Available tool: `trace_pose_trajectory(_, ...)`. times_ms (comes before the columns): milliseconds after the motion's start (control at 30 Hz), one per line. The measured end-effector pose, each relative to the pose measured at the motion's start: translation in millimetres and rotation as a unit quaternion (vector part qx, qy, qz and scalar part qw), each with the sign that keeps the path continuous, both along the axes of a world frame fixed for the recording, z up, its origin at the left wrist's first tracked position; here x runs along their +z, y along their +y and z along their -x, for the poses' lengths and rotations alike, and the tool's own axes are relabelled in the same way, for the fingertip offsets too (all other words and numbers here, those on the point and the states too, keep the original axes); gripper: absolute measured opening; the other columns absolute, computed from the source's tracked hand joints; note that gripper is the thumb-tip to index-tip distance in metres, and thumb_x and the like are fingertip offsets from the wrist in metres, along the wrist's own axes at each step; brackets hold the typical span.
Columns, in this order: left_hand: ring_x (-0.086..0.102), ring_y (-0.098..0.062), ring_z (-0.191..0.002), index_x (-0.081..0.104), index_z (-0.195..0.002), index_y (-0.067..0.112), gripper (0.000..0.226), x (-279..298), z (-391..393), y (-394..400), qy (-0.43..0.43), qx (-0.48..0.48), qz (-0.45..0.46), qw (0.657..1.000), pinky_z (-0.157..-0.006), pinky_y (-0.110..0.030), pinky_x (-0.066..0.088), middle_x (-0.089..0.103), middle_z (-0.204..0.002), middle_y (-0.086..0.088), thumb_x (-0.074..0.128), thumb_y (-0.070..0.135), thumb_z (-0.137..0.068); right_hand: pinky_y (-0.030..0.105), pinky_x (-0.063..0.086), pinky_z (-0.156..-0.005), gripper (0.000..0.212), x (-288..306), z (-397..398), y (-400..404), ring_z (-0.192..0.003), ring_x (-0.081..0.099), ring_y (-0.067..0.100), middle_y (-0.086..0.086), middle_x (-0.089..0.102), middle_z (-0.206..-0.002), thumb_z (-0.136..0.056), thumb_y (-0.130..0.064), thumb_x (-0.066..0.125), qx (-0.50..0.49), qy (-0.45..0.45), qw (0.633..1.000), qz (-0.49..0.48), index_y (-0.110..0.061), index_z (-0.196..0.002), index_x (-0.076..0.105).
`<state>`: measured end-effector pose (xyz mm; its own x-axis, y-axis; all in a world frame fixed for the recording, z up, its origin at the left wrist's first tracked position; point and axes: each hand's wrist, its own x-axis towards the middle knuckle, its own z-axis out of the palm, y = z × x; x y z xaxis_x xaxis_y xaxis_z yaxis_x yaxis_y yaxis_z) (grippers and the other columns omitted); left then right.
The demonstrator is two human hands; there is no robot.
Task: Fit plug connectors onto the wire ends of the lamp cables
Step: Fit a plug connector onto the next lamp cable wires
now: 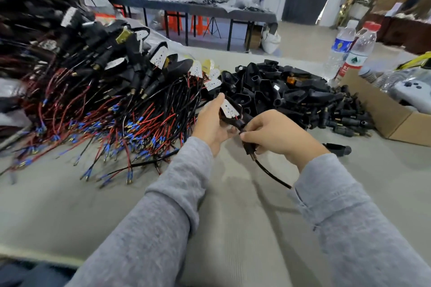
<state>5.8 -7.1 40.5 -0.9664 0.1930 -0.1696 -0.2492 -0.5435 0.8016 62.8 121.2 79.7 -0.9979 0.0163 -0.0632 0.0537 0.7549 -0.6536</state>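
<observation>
Hundreds of red and black wire tails with blue crimped ends (pixel 112 123) sprawl across the grey cloth-covered counter (pixel 233 216) at the left. Beside them, the left hand (pixel 211 121) grips a black lamp housing with a white dotted board (pixel 229 109), while the right hand (pixel 272 133) pinches a black moulded plug connector (pixel 248 147) on its cable. Fitting appears underway; next, likely a firm push home. Glossy loose housings (pixel 291 91) heap rightward.
</observation>
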Motion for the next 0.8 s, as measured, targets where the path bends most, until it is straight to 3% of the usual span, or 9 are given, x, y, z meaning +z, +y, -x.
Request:
trace_pose_trajectory(100,0.062,-0.018,-0.071,0.062,-0.104,0.015,0.028,22,-2,-21,0.027,0.009,-0.021,0.999,-0.056,-0.025,0.050,0.066,-0.086,-0.006,0.049,0.039,-0.099,0.029,0.059,-0.059,0.021,13,6,-24,-0.059,0.062,0.020,0.015,0.065,-0.071,-0.088,-0.009,0.070,-0.008,0.038,0.988,0.151,0.011,-0.082,0.064)
trace_pose_trajectory(200,0.063,-0.020,-0.078,0.064,-0.100,0.015,0.029,39,-8,-45,0.038,-0.003,0.042,0.998,-0.068,-0.035,0.051,0.069,-0.089,-0.004,0.047,0.038,-0.100,0.028,0.057,-0.057,0.016,29,18,-58,-0.059,0.062,0.020,0.009,0.064,-0.066,-0.089,-0.006,0.069,0.006,0.051,0.963,0.265,0.002,-0.076,0.062)
trace_pose_trajectory(267,0.064,-0.020,-0.065,0.065,-0.094,0.016,0.031,45,-12,-64,0.045,-0.013,0.064,0.997,-0.068,-0.039,0.051,0.068,-0.089,-0.005,0.045,0.039,-0.101,0.031,0.056,-0.059,0.018,37,28,-83,-0.060,0.060,0.022,0.012,0.061,-0.071,-0.089,-0.007,0.068,0.005,0.059,0.949,0.309,-0.005,-0.073,0.059)
trace_pose_trajectory(333,0.065,-0.019,-0.061,0.065,-0.091,0.018,0.034,50,-15,-85,0.054,-0.014,0.073,0.996,-0.066,-0.040,0.054,0.067,-0.085,-0.005,0.043,0.042,-0.101,0.032,0.056,-0.059,0.014,41,38,-106,-0.057,0.060,0.021,0.011,0.061,-0.073,-0.088,-0.010,0.069,0.003,0.067,0.946,0.317,-0.007,-0.078,0.060)
trace_pose_trajectory(433,0.070,-0.020,-0.067,0.065,-0.097,0.019,0.041,52,-11,-121,0.059,-0.053,0.121,0.989,-0.057,-0.035,0.056,0.070,-0.078,-0.003,0.039,0.050,-0.100,0.023,0.048,-0.046,0.013,41,55,-136,-0.047,0.057,0.015,0.010,0.059,-0.070,-0.089,-0.013,0.069,-0.003,0.082,0.940,0.331,-0.008,-0.080,0.060)
trace_pose_trajectory(567,0.065,-0.015,-0.058,0.057,-0.122,0.022,0.035,52,4,-166,0.076,-0.091,0.223,0.968,-0.050,-0.025,0.052,0.072,-0.089,-0.004,0.041,0.045,-0.100,0.023,0.053,-0.054,0.014,45,88,-164,-0.063,0.058,0.021,0.015,0.054,-0.077,-0.089,-0.010,0.070,0.005,0.109,0.916,0.387,-0.005,-0.081,0.060)
trace_pose_trajectory(700,0.058,-0.007,-0.052,0.057,-0.124,0.025,0.029,54,25,-200,0.100,0.021,0.288,0.952,-0.048,-0.021,0.051,0.070,-0.072,0.003,0.052,0.013,-0.098,0.036,0.060,-0.073,0.016,62,124,-178,-0.053,0.061,0.011,0.010,0.059,-0.074,-0.094,-0.009,0.063,-0.007,0.117,0.910,0.397,0.003,-0.083,0.065)
trace_pose_trajectory(800,0.060,-0.007,-0.058,0.061,-0.113,0.022,0.029,52,38,-218,0.091,0.107,0.315,0.938,-0.055,-0.021,0.056,0.071,-0.072,0.001,0.057,0.003,-0.093,0.020,0.057,-0.064,0.012,72,147,-179,-0.069,0.059,0.015,0.015,0.055,-0.087,-0.097,0.003,0.050,0.029,0.087,0.919,0.384,0.003,-0.090,0.060)
